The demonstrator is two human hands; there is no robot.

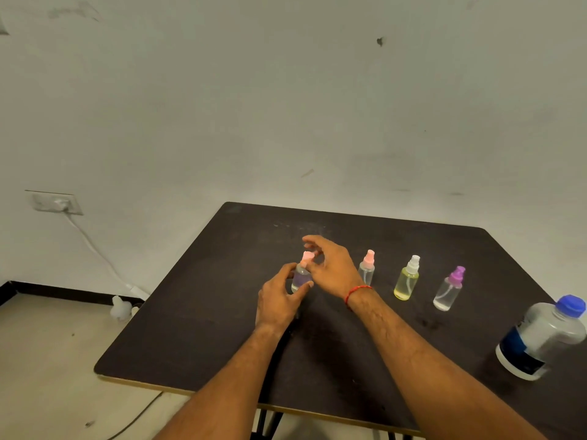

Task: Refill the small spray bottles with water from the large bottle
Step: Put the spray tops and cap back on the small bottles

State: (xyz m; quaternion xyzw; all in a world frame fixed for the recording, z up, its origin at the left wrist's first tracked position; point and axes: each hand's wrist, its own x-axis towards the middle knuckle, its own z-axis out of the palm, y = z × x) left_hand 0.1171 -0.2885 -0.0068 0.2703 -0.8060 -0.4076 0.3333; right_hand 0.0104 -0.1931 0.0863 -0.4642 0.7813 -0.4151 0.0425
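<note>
In the head view, I am watching both hands working on one small bottle (300, 277), the leftmost of four standing on the bench (203, 328). The left hand (279, 300) is wrapping its fingers and thumb round the bottle's clear body and steadying it upright on the bench. The right hand (333, 271) is arching over the pink cap (307, 258), thumb close against its side and forefinger reaching over the top. I cannot tell whether it is actually pinching the cap or only closing in on it.

Just beyond the right hand's knuckles, a second pink bottle (367, 269) is standing. Further to the right come a yellow bottle (407, 281) and a purple bottle (449, 292), all capped and upright. The large bottle (540, 338) is sitting well out to the right of the right forearm, near the bench edge, with its blue lid (571, 304) on.

I am reading this as the cap-turning step on the leftmost bottle, most likely opening it, since the large bottle is closed and untouched. How much water the gripped bottle is holding is too hard to read.

Next, I am expecting the right hand to need a firm pinch on the cap and a twist, while the left hand is bracing the body against turning. Then the right hand will be reaching far right for the large bottle.
</note>
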